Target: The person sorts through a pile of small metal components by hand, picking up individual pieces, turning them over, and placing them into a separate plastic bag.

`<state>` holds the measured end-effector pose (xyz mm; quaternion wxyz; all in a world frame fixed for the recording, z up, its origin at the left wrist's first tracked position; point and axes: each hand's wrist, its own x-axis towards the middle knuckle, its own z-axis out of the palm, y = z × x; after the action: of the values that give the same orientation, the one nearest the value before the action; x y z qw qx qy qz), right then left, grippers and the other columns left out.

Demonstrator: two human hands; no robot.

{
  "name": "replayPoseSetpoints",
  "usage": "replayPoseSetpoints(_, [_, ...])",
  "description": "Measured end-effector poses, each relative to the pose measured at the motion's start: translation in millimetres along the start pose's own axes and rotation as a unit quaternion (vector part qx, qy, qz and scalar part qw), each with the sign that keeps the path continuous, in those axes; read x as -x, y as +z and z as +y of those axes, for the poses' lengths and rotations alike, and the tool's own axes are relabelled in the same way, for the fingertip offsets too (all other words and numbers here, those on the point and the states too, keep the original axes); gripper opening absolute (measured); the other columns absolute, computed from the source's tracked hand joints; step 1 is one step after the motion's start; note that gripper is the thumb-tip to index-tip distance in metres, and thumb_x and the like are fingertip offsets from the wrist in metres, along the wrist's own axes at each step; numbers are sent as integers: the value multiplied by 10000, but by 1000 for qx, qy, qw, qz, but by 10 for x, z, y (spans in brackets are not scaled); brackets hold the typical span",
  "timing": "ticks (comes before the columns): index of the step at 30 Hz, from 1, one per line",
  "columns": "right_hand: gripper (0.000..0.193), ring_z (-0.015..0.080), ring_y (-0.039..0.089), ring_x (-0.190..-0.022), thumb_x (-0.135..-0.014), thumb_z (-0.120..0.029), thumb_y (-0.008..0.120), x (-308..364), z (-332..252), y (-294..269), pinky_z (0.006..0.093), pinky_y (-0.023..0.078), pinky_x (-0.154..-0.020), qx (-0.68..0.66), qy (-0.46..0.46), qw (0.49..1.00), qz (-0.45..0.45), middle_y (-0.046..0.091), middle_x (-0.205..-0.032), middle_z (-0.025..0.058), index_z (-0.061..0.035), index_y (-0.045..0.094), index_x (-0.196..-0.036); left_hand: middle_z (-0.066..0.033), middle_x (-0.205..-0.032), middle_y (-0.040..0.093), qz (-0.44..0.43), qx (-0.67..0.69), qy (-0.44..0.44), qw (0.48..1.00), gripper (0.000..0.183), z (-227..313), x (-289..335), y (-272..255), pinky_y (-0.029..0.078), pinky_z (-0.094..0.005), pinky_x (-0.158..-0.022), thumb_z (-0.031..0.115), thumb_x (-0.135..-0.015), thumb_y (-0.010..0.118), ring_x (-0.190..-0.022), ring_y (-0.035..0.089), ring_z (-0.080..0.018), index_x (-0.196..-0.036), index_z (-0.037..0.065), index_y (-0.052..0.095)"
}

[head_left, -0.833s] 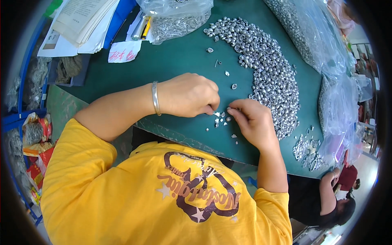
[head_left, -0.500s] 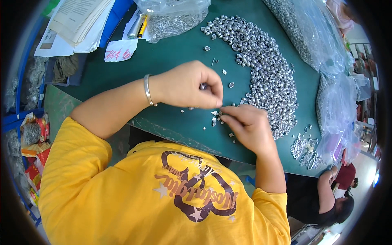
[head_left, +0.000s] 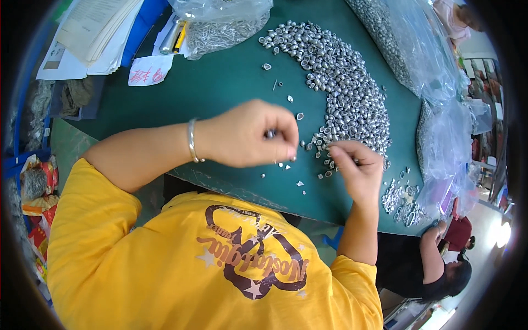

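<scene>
A green table (head_left: pixel 231 82) fills the upper and middle frame; the lower half is taken up by the yellow shirt (head_left: pixel 181 258) of the person at work. Clear plastic bags (head_left: pixel 434 104) of silver parts are stacked along the right edge, and one more bag (head_left: pixel 220 25) lies at top centre. Papers (head_left: pixel 88 33) are piled at upper left, with a pink slip (head_left: pixel 147 70) just below them.

A curved heap of small silver caps (head_left: pixel 346 93) runs from top centre down toward the right of centre. A smaller scatter of silver bits (head_left: pixel 404 201) is seen at the lower right edge of the table.

The left hand (head_left: pixel 247 135), with a bracelet (head_left: pixel 192 140) on its wrist, is held above the table at centre, closed, with a small silver piece (head_left: pixel 270 133) pinched at the fingertips. Compared with the earlier views, this hand is seen raised off the surface and turned, where it had been down among the loose pieces (head_left: pixel 291 165); a piece appears to have been lifted for fitting or checking.

The right hand (head_left: pixel 357 168) rests at the lower end of the heap, fingers curled onto the caps; whether anything is gripped cannot be told. It has moved little.

Another person (head_left: pixel 434 264) is seated at lower right.
</scene>
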<state>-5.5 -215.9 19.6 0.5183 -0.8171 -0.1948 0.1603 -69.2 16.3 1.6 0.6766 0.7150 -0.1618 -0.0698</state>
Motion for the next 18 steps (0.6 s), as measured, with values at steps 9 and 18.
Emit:
replayPoseSetpoints(9, [106, 221, 564, -527, -735, -95, 682, -58, 29, 263, 295, 449, -465, 342, -222, 912, -36, 564, -631, 83, -61, 656, -832, 0, -669, 530, 35, 147, -125, 981, 133, 27, -47, -173, 303, -151, -429, 151, -807, 579, -498, 398, -18, -836, 21, 585])
replayPoseSetpoints(18, [78, 99, 428, -436, -754, 33, 539, -21, 107, -137, 219, 317, -395, -255, -47, 965, -36, 548, -631, 78, 54, 613, -745, 16, -723, 579, 129, 6, -87, 988, 121, 69, -46, -255, 364, -160, -522, 142, -793, 635, -600, 457, -16, -821, 24, 639])
